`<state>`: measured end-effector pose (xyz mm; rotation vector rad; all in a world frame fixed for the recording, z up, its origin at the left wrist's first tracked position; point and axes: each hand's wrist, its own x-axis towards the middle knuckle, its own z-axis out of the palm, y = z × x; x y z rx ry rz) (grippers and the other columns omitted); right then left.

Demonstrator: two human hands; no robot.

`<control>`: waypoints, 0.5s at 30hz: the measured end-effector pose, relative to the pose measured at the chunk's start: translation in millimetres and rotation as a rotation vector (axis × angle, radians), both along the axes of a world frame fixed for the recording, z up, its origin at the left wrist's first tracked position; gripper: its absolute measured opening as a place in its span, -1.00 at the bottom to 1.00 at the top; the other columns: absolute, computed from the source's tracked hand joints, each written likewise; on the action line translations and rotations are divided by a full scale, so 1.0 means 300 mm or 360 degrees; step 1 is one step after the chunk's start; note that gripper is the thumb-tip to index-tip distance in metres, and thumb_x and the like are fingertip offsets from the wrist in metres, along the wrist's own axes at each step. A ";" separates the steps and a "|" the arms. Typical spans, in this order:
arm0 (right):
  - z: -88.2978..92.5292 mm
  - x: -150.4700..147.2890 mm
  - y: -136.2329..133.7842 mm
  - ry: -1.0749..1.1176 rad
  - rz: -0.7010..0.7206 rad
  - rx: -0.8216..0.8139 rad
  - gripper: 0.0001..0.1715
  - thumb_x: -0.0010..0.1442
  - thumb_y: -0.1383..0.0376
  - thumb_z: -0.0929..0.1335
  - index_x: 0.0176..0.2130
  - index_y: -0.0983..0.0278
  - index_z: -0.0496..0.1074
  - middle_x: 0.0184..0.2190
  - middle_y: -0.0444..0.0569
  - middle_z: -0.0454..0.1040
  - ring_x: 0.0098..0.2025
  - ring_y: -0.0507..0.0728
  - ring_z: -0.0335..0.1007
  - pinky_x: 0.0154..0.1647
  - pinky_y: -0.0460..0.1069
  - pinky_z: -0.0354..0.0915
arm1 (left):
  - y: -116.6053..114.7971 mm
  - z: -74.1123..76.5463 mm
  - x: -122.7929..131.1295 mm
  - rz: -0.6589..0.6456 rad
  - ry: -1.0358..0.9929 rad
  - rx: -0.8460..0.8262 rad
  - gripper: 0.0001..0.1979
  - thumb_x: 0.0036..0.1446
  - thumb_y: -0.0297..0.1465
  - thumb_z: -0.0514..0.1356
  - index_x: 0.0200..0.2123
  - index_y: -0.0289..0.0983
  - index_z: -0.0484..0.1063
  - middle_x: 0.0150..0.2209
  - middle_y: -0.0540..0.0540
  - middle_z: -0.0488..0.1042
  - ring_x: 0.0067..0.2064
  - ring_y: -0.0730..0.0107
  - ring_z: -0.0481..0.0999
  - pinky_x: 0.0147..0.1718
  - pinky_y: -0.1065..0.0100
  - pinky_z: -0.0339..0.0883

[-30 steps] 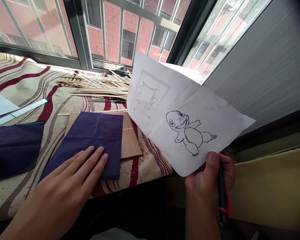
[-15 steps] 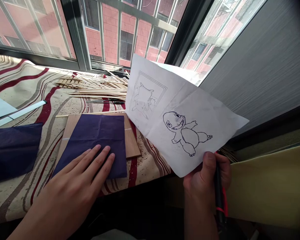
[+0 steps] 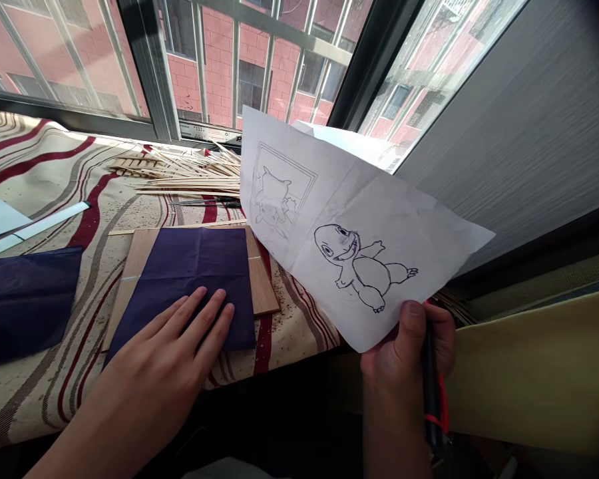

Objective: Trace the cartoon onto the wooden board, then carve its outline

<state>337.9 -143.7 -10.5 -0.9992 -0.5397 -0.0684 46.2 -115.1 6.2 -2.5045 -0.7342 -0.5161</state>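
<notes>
My left hand (image 3: 166, 366) lies flat, fingers stretched out, on a dark purple sheet (image 3: 190, 269) that covers a thin wooden board (image 3: 261, 279) on the striped tablecloth (image 3: 40, 173). My right hand (image 3: 404, 362) pinches the lower corner of a white paper (image 3: 344, 233) held up off the table edge; it bears two line drawings of cartoon creatures. The same hand also grips a dark pen with red trim (image 3: 433, 392).
A pile of thin wooden sticks (image 3: 190, 173) lies by the window. Another dark purple sheet (image 3: 20, 293) and white paper strips (image 3: 34, 223) lie at the left. A grey wall (image 3: 529, 133) and yellowish board (image 3: 534, 372) stand at the right.
The white paper and my right hand have drifted slightly left. My left hand has slid a little to the right on the purple sheet.
</notes>
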 end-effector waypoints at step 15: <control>0.128 -0.220 0.076 -0.2510 0.0527 -0.0013 -0.83 0.34 0.52 0.39 -0.26 0.30 0.53 0.00 0.17 0.75 0.04 0.23 0.74 -0.07 0.01 0.61 | 0.032 -0.074 -0.433 0.0355 -0.0110 -0.0378 -0.10 0.27 -0.58 0.04 0.61 0.00 -0.04 0.60 0.04 0.13 0.57 0.04 0.22 0.49 -0.04 0.19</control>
